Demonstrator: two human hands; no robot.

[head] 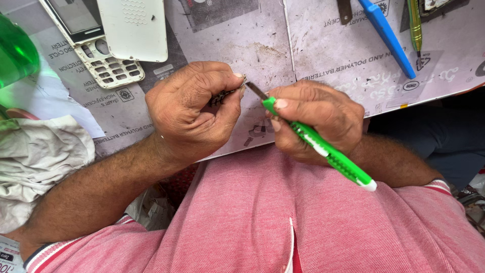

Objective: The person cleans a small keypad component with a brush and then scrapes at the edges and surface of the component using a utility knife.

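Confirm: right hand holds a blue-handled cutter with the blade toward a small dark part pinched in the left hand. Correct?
Not quite. In the head view the cutter in the right hand has a green handle, not blue. The rest stands: its blade points at the small dark part pinched in the left hand.

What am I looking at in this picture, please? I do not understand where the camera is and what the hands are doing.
The camera sits on a person's head and looks down, so you see that person's own two hands above a red shirt. The left hand pinches a small dark part; what it is exactly cannot be told. The right hand holds a green and white knife, its metal tip close to that part. On the paper-covered table lie an opened white keypad phone, a blue tool and a green pen-like tool. A grey cloth lies at the left.
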